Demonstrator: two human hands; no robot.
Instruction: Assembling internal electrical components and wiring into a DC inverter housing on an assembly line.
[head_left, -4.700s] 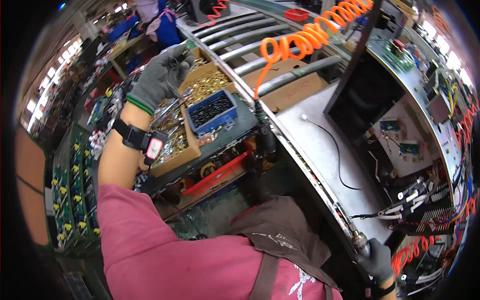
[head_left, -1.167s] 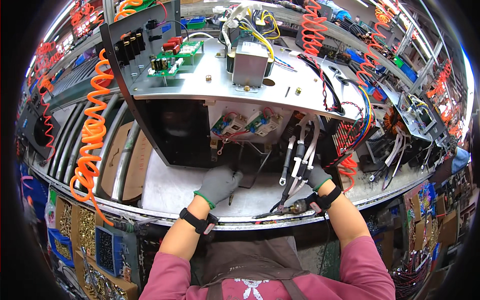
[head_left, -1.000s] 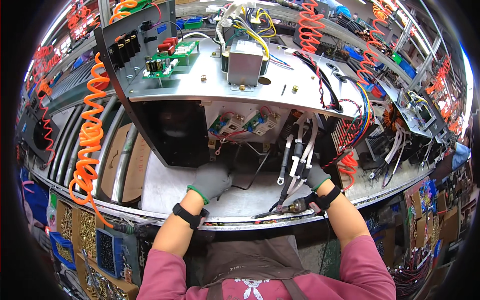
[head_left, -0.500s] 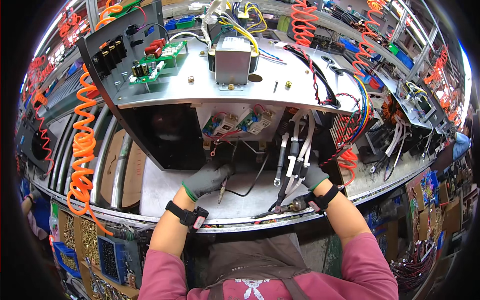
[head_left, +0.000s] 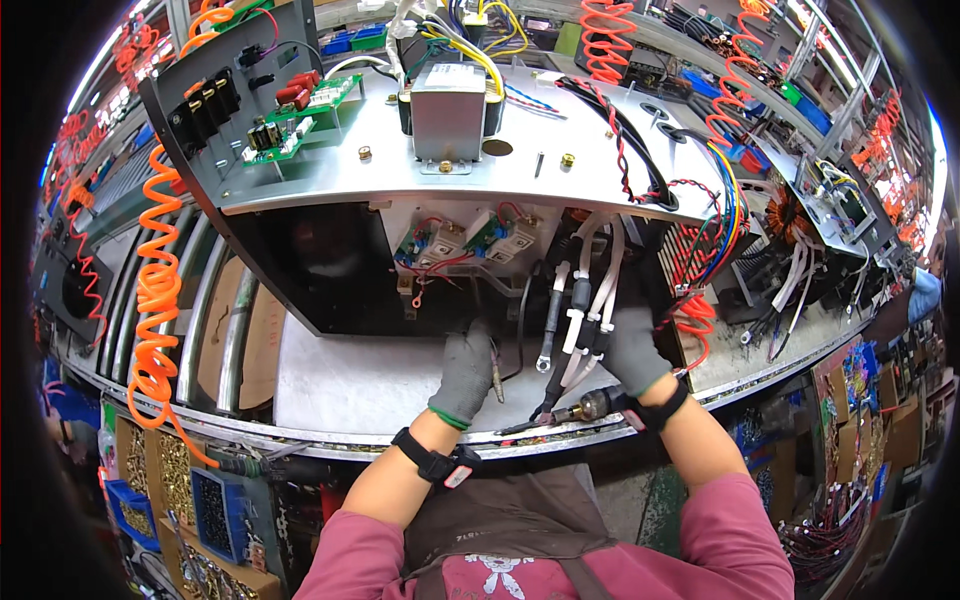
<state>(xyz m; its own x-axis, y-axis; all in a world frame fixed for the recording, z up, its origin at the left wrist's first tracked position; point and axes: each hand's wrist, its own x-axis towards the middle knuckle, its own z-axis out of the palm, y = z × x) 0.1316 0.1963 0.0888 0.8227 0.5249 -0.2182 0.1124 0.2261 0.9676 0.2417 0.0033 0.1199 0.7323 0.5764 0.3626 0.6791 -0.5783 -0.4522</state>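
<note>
My gloved left hand [head_left: 465,375] is at the lower front opening of a metal chassis [head_left: 340,185], fingers closed on a thin dark cable. That cable's metal-tipped end [head_left: 497,375] hangs just right of the hand. The fingertips are partly hidden in the shadow. My gloved right hand [head_left: 635,350] reaches into the opening farther right, next to several thick white and black cables with ring terminals [head_left: 577,325]; its fingers are hidden. A power screwdriver [head_left: 590,404] lies by the bench edge, beside my right wrist. Two white modules [head_left: 440,245] with red wires sit inside the chassis.
A block-shaped transformer [head_left: 447,125] and green circuit boards [head_left: 280,140] sit on the chassis top. An orange coiled hose [head_left: 158,290] hangs at left over metal rollers [head_left: 205,310]. Another unit [head_left: 800,225] stands at right. Screw bins [head_left: 215,510] are below left.
My left hand has moved right along the opening, and the thin cable's end has moved with it. The chassis sits slightly farther left in the picture. My right hand stays beside the thick cables.
</note>
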